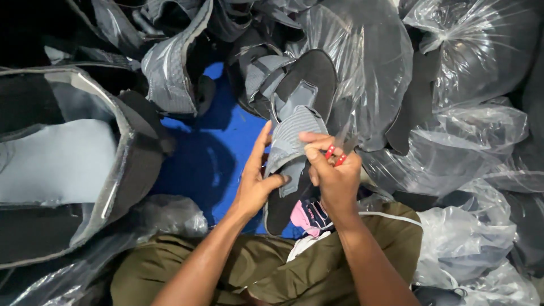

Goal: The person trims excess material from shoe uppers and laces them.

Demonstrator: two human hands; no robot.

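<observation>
The fingers (pixel 315 148) of the right hand (pixel 334 178) are curled tight round a small pair of thread snips with red handles (pixel 335 156), the thumb and forefinger pinching down on the edge of a grey strap (pixel 289 139). The snips' blades point up and to the right, just past the strap's rim. Across from it, the left hand (pixel 256 181) is clamped on the same piece: its thumb hooks over the lower edge of the strap while the other fingers reach up along the left side.

What both hands grip is a black sandal (pixel 309 85) with the grey strap across it, held upright between them, toe end away from the person and heel end down near the lap. Below the heel a bit of pink and dark cloth (pixel 310 218) lies on the olive-green trousers (pixel 266 266).

Round about, more grey-and-black sandals (pixel 170 68) lie heaped on a blue floor covering (pixel 226 141). Clear plastic bags (pixel 470 141) stuffed with dark pieces crowd the right side, and a large grey-edged black piece (pixel 73 164) fills the left.
</observation>
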